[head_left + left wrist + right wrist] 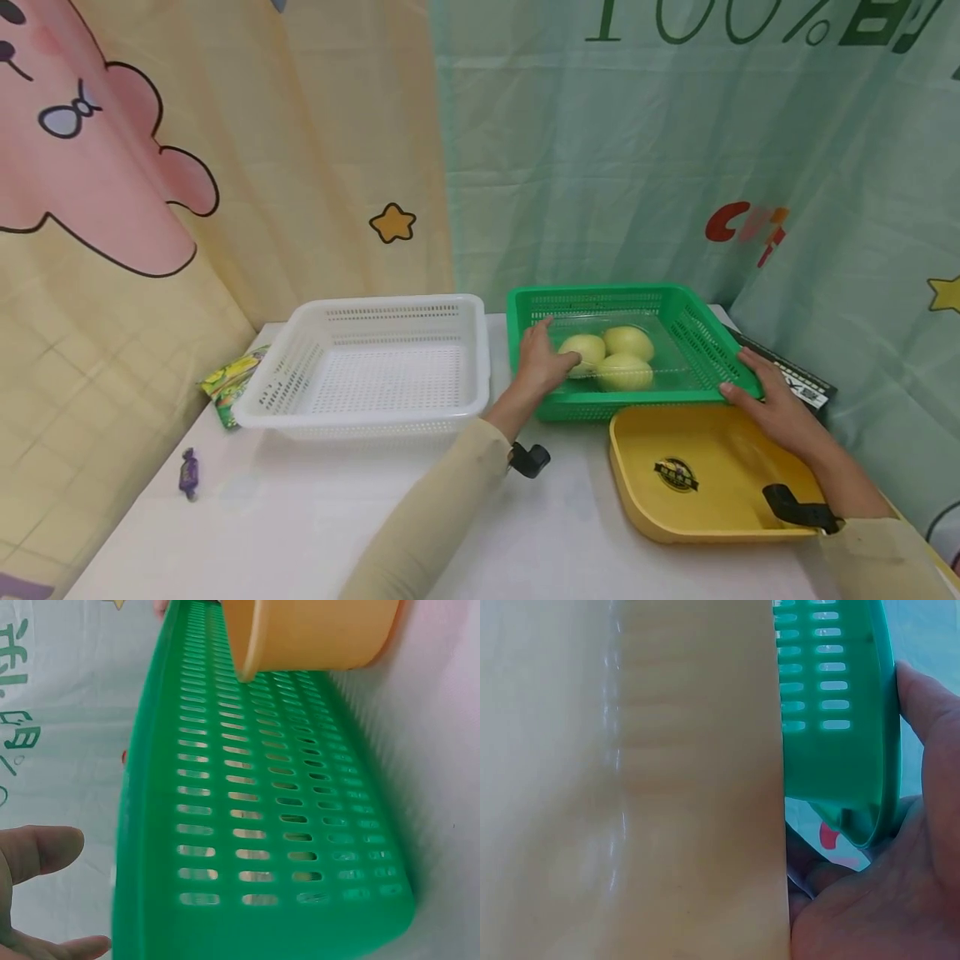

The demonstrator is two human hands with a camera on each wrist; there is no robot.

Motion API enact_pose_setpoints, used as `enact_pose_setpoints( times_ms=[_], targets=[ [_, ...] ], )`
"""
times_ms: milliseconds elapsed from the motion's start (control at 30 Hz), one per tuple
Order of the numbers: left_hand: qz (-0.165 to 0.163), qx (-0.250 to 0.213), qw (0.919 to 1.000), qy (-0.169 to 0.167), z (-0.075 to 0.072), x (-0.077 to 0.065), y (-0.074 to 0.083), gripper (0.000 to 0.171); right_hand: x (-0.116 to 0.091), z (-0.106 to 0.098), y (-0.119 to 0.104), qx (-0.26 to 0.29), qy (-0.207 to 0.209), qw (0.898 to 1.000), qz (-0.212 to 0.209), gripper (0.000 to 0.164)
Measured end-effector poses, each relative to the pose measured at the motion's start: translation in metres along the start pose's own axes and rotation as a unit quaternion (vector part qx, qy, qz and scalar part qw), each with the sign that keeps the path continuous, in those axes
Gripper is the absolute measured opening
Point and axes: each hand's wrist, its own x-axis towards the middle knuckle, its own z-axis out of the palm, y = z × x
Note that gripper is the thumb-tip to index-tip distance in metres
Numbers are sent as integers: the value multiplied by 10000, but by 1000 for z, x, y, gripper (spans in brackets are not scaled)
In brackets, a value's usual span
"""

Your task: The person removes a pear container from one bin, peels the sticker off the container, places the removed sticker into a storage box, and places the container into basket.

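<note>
A green basket [600, 408] stands at the back right with a clear plastic box [671, 350] inside. Three pale yellow round fruits [628, 371] sit in the box. My left hand [542, 360] reaches over the basket's left front, thumb and fingers spread beside the box and the nearest fruit. In the left wrist view, the thumb [52, 851] and a fingertip stand apart above the basket's rim. With my right hand [780, 408] I grip the basket's right front corner. The right wrist view has its thumb [922, 697] against the rim and fingers bent round the corner.
A yellow tray [720, 475] lies before the green basket, under my right wrist. To the left stands a white basket [375, 421], with a colourful packet [232, 383] behind it. A purple-wrapped sweet [189, 473] lies near the left edge. A black printed item [802, 383] is at right.
</note>
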Motion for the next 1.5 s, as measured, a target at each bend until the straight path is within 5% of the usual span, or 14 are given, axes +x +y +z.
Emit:
enact_pose_setpoints(
  times_ms=[1200,1500],
  targets=[
    [85,-999,9945,-295,-52,-50,4,73,3,-4,-7,-112,-6,9999,-17,71],
    [111,-1270,9913,-317,-70,-61,-2,72,2,-5,-16,-515,430,9976,-145,67]
  ],
)
